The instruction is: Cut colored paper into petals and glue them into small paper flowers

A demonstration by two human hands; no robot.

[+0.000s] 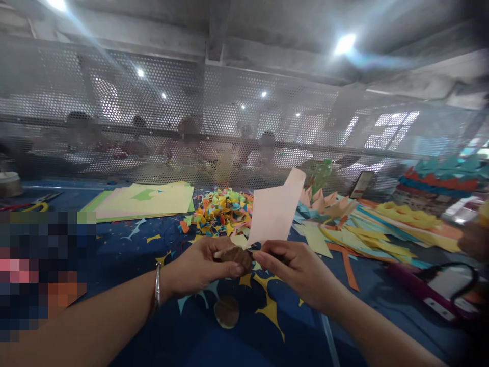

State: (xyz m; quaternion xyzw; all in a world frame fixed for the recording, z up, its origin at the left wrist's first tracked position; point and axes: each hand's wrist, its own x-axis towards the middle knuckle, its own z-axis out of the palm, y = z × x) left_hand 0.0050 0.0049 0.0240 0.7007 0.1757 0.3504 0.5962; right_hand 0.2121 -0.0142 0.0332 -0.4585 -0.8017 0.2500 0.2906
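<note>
My left hand (pixel 206 265), with a silver bangle on its wrist, is closed around a brown, roundish flat piece (pixel 235 259). A sheet of pale pink paper (pixel 275 214) stands upright behind my fingers, its top corner curling over. My right hand (pixel 288 262) is closed in a pinch at the paper's lower edge, its fingertips close to the brown piece. Another brown round piece (pixel 226 312) lies on the dark blue table (pixel 183 336) below my hands. Yellow paper scraps (pixel 269 308) and light blue scraps (pixel 198 298) lie around it.
Beyond my hands is a heap of colourful paper scraps (pixel 223 211). Stacked paper sheets (pixel 153 199) lie left of it, scissors (pixel 36 206) farther left. Folded paper shapes (pixel 328 204), paper strips (pixel 367 239) and a purple object (pixel 416 290) are right. A perforated screen (pixel 171 107) stands behind.
</note>
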